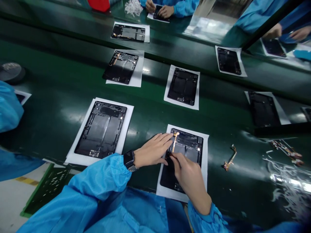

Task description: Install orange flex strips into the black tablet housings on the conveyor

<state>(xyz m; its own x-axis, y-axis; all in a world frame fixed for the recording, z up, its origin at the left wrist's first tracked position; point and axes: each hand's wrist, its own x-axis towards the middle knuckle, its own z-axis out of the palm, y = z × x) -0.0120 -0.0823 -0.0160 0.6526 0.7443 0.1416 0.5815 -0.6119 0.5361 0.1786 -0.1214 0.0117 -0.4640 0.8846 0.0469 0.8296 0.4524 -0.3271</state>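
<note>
A black tablet housing (pixel 191 149) lies on a white sheet (pixel 205 152) on the green belt right in front of me. An orange flex cable (pixel 175 142) runs down its upper left part. My left hand (pixel 152 150), with a watch on the wrist, lies flat on the housing's left edge, fingers stretched toward the cable's top. My right hand (pixel 188 178) is closed in a pinch on the cable's lower end, pressing it on the housing.
Several other housings on white sheets lie along the belt, the nearest (pixel 100 129) at my left. A loose orange flex cable (pixel 230 158) lies to the right, more cables and clear film (pixel 288 152) beyond. Other people's hands (pixel 159 9) work across the belt.
</note>
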